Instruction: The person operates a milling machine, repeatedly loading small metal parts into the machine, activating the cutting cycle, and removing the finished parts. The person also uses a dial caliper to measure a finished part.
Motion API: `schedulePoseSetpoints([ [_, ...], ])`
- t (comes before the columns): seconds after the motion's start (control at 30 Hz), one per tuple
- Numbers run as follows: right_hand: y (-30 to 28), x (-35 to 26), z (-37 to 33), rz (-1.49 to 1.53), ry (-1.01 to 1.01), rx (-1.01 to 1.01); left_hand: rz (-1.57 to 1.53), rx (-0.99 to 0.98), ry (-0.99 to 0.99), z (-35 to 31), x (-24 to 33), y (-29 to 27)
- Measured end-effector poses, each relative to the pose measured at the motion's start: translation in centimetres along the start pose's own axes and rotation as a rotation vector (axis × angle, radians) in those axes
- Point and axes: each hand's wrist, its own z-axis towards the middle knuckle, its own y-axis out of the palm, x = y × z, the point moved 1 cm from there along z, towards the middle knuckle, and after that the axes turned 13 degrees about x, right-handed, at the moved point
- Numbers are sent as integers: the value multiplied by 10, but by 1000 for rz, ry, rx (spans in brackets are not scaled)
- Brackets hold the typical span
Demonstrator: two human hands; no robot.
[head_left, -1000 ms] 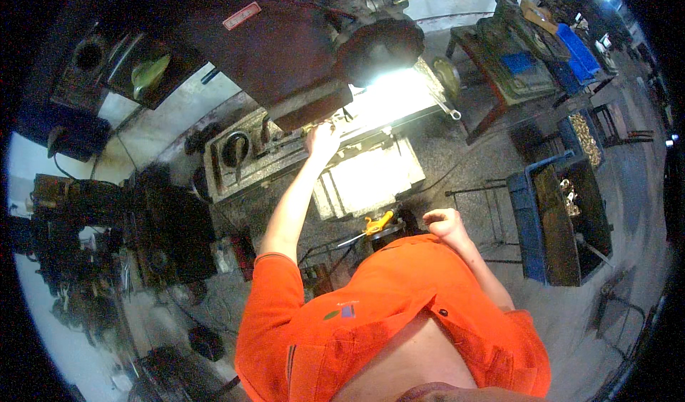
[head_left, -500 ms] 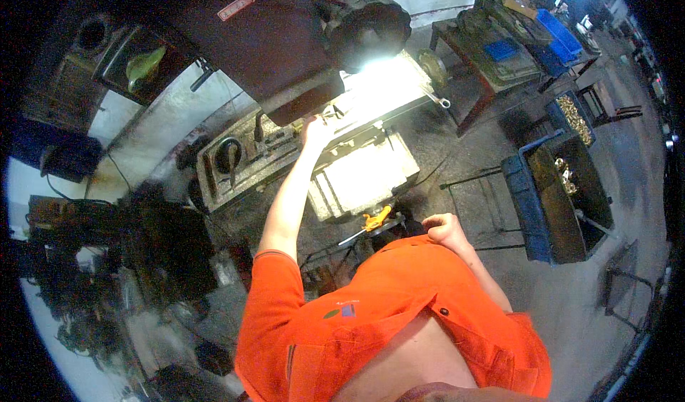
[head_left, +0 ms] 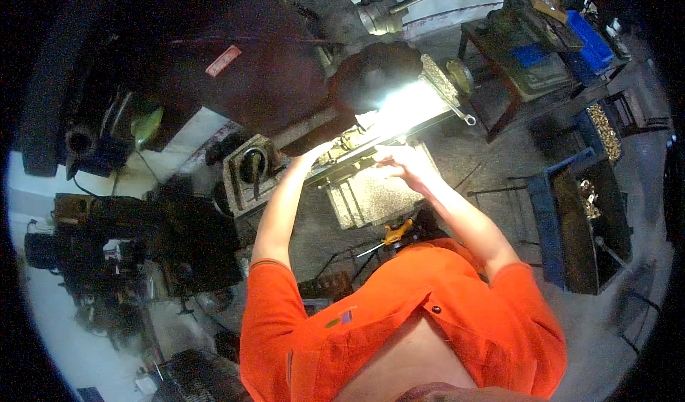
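Observation:
My left hand (head_left: pixel 314 155) reaches to the metal fixture (head_left: pixel 348 141) on the long machine table (head_left: pixel 239 181). Its fingertips merge with the fixture, so whether they grip anything is unclear. Over the front edge of that table, my right hand (head_left: pixel 401 165) is held with fingers apart, and no object shows in it. A dark round machine part (head_left: pixel 374 77) hangs above, beside strong lamp glare that washes out the table's right half. A ring-ended wrench (head_left: pixel 467 118) sticks out at the table's right end.
A yellow-handled tool with a thin metal rod (head_left: pixel 397 232) sits just before my waist, below a pale block (head_left: pixel 374 198). To the right stand a blue-sided bin (head_left: pixel 548 209) with metal pieces, a crate of small brass-coloured parts (head_left: pixel 605 132) and a workbench (head_left: pixel 492 52).
My right hand has risen from beside my waist to the front of the machine table. My left hand stays by the fixture. The whole view has shifted, with the machine now lower in it.

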Motion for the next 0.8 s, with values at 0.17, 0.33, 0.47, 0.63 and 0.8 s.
schedulePoseSetpoints([
  [0.17,18,31,80,404,194,98,42,-5,-11,13,-3,-8],
  [0.33,32,46,76,534,34,151,51,-9,-31,13,-14,-13],
  [0.47,28,49,67,161,-109,94,51,-14,-45,9,-21,-15],
  [0.63,31,39,60,-12,-219,28,52,-11,-50,10,-26,-17],
  [0.8,25,50,72,379,-113,42,47,-17,-40,10,-24,-12],
])
